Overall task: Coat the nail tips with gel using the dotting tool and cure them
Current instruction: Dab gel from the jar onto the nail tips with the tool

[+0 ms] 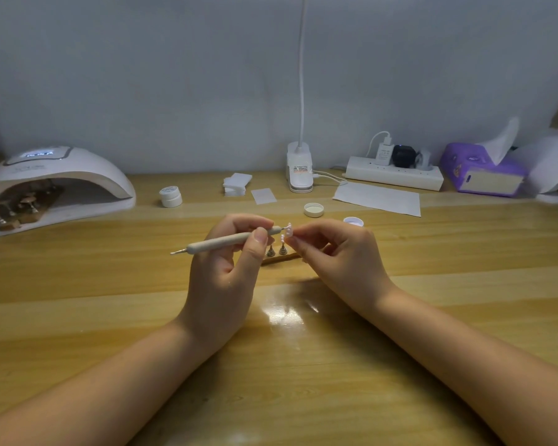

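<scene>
Head view shows you a glossy wooden bench [303, 365] against a pale grey wall. At its back stand a curing lamp [55, 185], gel jar [170, 196], power strip [395, 177] and tissue box [484, 170]. Your left hand [221, 272] grips the dotting tool [229, 241]; your right hand [342, 255], fingers curled, pinches the nail tips [287, 231] above their stand [279, 257]

Two curing lamps [55, 185] [554, 165], two loose lids [313, 209] [353, 221], one dotting tool [229, 241], one tissue box [482, 170]
</scene>
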A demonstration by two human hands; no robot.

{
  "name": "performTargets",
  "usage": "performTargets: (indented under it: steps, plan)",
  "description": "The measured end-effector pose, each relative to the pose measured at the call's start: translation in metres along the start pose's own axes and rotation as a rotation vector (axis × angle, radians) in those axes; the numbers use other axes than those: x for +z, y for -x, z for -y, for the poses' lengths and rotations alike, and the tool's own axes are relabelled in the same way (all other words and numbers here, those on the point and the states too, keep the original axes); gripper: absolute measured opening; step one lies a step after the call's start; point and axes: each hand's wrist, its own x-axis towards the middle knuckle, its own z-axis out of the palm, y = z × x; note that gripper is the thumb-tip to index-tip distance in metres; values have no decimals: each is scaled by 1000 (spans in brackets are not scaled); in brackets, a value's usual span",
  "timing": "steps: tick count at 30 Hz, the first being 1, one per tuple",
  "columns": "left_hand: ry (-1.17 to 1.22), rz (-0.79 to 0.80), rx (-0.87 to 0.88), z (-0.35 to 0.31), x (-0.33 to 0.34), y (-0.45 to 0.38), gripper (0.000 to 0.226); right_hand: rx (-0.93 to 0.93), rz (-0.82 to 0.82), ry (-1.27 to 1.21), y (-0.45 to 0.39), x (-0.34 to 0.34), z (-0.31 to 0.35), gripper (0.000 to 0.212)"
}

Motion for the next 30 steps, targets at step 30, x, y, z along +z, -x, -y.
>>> performTargets:
  steps: [30]
  plan:
    - [60,-38,-52,1,0,-1,12,195,-113,214,-7,-15,-9,2]
